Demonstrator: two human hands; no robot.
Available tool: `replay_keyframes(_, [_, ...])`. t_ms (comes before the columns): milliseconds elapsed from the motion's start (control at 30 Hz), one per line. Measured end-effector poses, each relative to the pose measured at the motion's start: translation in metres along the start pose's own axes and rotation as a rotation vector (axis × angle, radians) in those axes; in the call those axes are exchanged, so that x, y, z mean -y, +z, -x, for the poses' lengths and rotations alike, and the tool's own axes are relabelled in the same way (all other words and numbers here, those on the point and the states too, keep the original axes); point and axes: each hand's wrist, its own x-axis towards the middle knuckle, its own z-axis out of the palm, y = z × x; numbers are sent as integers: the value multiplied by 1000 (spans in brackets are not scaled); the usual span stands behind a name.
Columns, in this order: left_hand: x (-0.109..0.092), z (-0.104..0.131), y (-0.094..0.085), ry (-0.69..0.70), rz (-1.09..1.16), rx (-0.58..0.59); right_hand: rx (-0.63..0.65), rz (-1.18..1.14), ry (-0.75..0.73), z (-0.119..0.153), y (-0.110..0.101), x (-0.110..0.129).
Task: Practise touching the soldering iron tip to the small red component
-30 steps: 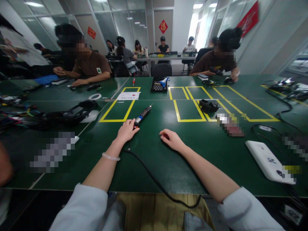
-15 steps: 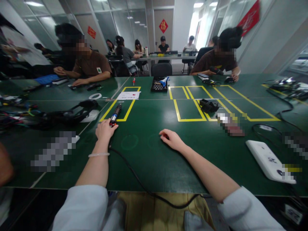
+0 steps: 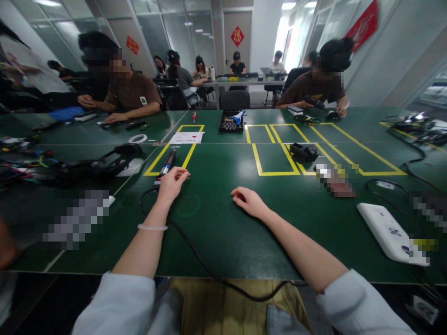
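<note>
My left hand (image 3: 172, 184) is just above the table at the near end of a dark electric screwdriver (image 3: 170, 160), which lies inside a yellow-taped outline with its cable trailing toward me. The thumb and fingers are pinched together, pointing right; a tiny reddish spot shows at the tips, too small to name. My right hand (image 3: 249, 201) rests on the green table (image 3: 216, 242), fingers curled inward. Whatever its fingers may hold is hidden. Farther out, a black bracket-like part (image 3: 303, 152) sits on the yellow tape lines at right.
A black tray (image 3: 223, 126) with a blue item stands at the back middle. Near it lie a red screwdriver (image 3: 194, 117) and a paper sheet (image 3: 187, 137). At right is a white power bank-like box (image 3: 387, 230). A black cable (image 3: 195, 256) crosses the near edge. Two people sit opposite.
My left hand has come off the electric screwdriver and moved right and slightly up, its fingers now pinched. The screwdriver remains on the table. My right hand has not moved.
</note>
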Motion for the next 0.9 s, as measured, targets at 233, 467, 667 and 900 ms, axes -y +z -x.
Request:
replay_keyframes(233, [-64, 35, 58, 87, 403, 648, 8, -72, -41, 2, 3, 0])
replay_keyframes(467, [-75, 50, 68, 41, 533, 773, 39, -79, -59, 3, 5, 4])
replay_keyframes(667, [-80, 52, 65, 137, 441, 669, -10, -421, 95, -1, 6, 1])
replay_keyframes(900, [-94, 59, 61, 335, 164, 556, 26, -656, 222, -6, 7, 2])
